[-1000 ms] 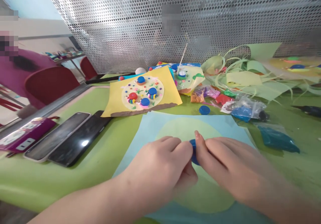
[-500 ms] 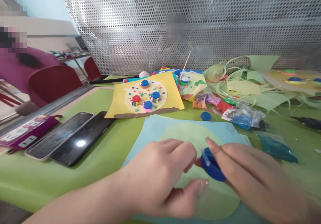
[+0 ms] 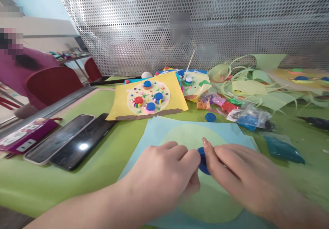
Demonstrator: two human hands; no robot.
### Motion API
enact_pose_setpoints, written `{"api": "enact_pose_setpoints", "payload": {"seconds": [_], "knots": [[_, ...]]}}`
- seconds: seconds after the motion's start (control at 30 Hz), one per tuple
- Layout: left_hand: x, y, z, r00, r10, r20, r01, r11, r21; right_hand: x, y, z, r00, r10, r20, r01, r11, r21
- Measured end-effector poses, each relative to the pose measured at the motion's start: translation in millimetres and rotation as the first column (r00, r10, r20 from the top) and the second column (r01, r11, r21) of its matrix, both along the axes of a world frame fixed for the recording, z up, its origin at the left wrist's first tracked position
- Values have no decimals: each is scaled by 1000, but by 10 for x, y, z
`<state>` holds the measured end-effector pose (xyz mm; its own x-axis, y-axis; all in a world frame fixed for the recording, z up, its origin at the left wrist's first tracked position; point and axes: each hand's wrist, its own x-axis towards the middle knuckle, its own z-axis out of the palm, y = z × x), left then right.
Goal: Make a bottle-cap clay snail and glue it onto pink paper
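A blue bottle cap is gripped in my right hand, the thumb lying across its hollow side. My left hand is curled, its knuckles against the cap's left edge. What the left fingers pinch, if anything, is hidden behind them. Both hands are over a pale green paper circle that lies on light blue paper. Just beyond that sheet, another blue bottle cap rests on the green table.
Behind is a yellow craft card with caps and clay figures. Phones and a purple box lie left. Bagged clay, a teal bag and paper scraps are right. A person in pink is far left.
My hands have come together: the cap moved left toward my left hand, whose fingers and thumb have closed. The translucent strip seen at the cap's rim is now hidden.
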<state>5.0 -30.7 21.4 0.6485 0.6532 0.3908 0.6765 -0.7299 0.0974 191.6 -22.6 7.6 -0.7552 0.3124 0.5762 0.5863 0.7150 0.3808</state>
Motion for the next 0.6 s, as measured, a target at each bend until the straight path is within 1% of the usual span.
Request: {"api": "enact_pose_setpoints", "payload": {"seconds": [0.1,0.23,0.3,0.37,0.4,0.43,0.5,0.53,0.57,0.6], "knots": [[29,-17,-5,995,30,97,-19,994,-105,-21,11,-7,1000,2,-17,-2,1000,-6],[18,36,22,986,89,141,-54,971,-235,-42,-16,-13,997,12,-73,-18,997,-72],[-30,110,49,974,187,125,-143,945,-293,-33,-64,-7,994,51,-102,-60,994,-87],[-90,181,84,947,290,136,-234,916,-324,-8,-116,12,985,96,-147,-106,992,-62],[-116,201,101,938,304,168,-236,912,-335,8,-133,28,979,99,-176,-111,992,-61],[-133,207,117,940,263,219,-178,921,-345,24,-140,44,976,88,-201,-105,992,-72],[-137,178,137,946,74,314,37,942,-333,44,-124,77,974,50,-220,-77,990,-116],[-125,150,138,942,-19,334,129,942,-310,46,-105,89,978,38,-206,-68,988,-138],[-109,121,134,939,-94,330,192,941,-279,42,-83,97,982,35,-184,-63,987,-146],[-91,94,126,942,-141,304,221,943,-248,34,-63,101,986,38,-163,-61,988,-139]]}}
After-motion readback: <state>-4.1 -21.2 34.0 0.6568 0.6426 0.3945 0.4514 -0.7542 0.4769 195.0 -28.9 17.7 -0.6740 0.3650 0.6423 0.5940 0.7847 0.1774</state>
